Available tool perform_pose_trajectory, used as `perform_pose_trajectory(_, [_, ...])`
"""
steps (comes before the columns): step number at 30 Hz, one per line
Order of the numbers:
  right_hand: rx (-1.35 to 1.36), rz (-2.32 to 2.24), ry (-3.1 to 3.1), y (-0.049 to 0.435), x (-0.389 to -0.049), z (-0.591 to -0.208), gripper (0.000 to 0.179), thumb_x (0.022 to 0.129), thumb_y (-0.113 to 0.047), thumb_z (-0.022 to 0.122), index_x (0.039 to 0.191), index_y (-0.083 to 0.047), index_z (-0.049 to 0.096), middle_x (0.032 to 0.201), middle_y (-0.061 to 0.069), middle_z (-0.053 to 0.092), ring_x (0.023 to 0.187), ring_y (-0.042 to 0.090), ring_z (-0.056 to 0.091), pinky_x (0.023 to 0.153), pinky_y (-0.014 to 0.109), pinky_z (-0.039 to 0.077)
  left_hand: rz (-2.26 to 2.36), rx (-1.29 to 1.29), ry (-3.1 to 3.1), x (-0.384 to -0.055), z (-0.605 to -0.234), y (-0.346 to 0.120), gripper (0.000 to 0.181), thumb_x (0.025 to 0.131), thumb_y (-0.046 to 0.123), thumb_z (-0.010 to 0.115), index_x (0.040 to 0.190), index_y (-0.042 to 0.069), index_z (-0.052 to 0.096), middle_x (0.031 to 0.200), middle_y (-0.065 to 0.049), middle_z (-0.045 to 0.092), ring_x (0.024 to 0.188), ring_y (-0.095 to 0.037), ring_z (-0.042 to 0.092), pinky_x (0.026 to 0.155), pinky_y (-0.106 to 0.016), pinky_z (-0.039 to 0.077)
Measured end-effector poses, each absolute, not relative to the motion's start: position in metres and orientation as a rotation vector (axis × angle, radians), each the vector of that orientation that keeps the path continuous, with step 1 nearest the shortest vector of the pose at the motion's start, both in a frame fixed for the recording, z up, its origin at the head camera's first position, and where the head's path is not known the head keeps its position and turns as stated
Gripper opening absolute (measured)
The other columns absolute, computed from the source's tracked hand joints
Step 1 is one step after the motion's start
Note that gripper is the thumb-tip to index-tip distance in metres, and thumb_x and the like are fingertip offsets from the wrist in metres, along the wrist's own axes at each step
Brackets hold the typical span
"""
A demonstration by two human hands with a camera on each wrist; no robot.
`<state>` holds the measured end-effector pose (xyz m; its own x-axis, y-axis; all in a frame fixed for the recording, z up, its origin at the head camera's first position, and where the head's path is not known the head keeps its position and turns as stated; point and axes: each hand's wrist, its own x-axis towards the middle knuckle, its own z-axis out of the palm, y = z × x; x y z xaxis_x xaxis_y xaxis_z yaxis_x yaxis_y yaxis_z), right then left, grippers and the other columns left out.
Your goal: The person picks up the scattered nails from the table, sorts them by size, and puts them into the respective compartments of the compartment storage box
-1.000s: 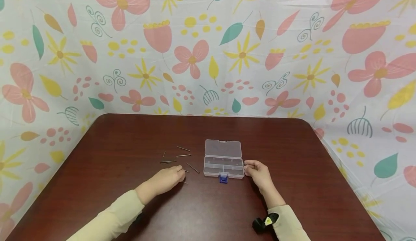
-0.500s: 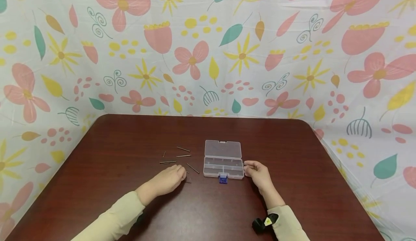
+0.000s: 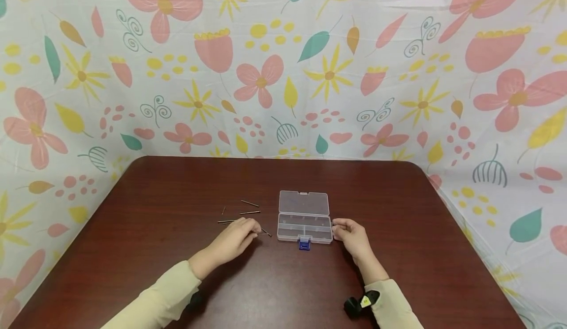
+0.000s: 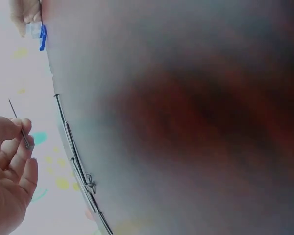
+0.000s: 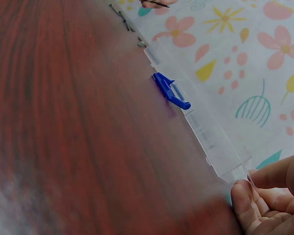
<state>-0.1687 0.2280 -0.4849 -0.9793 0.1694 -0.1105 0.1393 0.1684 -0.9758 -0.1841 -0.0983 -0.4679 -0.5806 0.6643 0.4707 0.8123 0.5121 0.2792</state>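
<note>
Between thumb and fingertips my left hand [image 3: 230,240] pinches a thin nail [image 4: 20,127], lifted off the table in the left wrist view. The hand hovers over loose nails [image 3: 250,213], partly covering some of them. To its right lies a clear plastic compartment box [image 3: 304,203], its lid folded back and a blue latch [image 3: 304,244] at the front. No nails are visible inside it. My right hand [image 3: 354,240] holds the box's right end; thumb and index finger grip its corner in the right wrist view.
Several nails of different lengths lie left of the box on the dark wooden table [image 3: 345,181]. A floral cloth [image 3: 283,73] hangs behind and along the sides. A black wrist device [image 3: 361,304] sits at the right sleeve.
My left hand has picked a nail off the table, risen and shifted slightly right and away from me. The right hand and the box have stayed in place.
</note>
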Motion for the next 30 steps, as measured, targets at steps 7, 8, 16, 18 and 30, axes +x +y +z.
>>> perform_pose_trajectory(7, [-0.312,1.976,-2.382,0.227,-0.170,-0.485,0.028,0.089,0.009,0.050,0.116,0.017,0.054,0.093,0.016,0.067,0.072,0.001,0.059,0.067,0.016,0.052,-0.669,-1.196,-2.476,-0.188,-0.461,-0.087,0.013,0.086,0.000,0.065,0.095,0.009,0.061,0.091,0.001,0.064,0.088,-0.016,0.062,0.081,-0.034,0.050])
perform_pose_trajectory(8, [-0.311,1.972,-2.386,0.227,-0.169,-0.484,0.028,0.089,0.009,0.050,0.116,0.017,0.054,0.094,0.017,0.066,0.072,0.001,0.059,0.067,0.016,0.052,-0.670,-1.198,-2.476,-0.189,-0.459,-0.085,0.014,0.085,-0.001,0.065,0.095,0.009,0.062,0.091,0.000,0.064,0.089,-0.016,0.062,0.083,-0.035,0.050])
perform_pose_trajectory(16, [-0.309,1.979,-2.374,0.226,-0.171,-0.484,0.028,0.089,0.010,0.049,0.116,0.018,0.054,0.093,0.017,0.066,0.071,0.001,0.059,0.066,0.016,0.052,-0.678,-1.225,-2.496,-0.201,-0.454,-0.064,0.015,0.087,-0.004,0.061,0.098,0.007,0.062,0.096,-0.003,0.065,0.091,-0.018,0.061,0.083,-0.033,0.051])
perform_pose_trajectory(18, [-0.313,1.984,-2.366,0.226,-0.172,-0.485,0.028,0.089,0.011,0.049,0.115,0.018,0.054,0.091,0.015,0.066,0.070,0.001,0.059,0.066,0.016,0.052,-0.692,-1.233,-2.502,-0.204,-0.453,-0.058,0.015,0.088,-0.003,0.060,0.099,0.006,0.062,0.097,-0.003,0.065,0.092,-0.019,0.061,0.084,-0.034,0.051])
perform_pose_trajectory(30, [-0.321,1.990,-2.342,0.226,-0.170,-0.486,0.027,0.088,0.011,0.050,0.114,0.018,0.055,0.087,0.011,0.066,0.070,0.001,0.059,0.065,0.016,0.052,-0.702,-1.261,-2.516,-0.219,-0.451,-0.030,0.014,0.087,-0.004,0.060,0.094,0.007,0.063,0.093,-0.004,0.068,0.091,-0.020,0.064,0.083,-0.031,0.052])
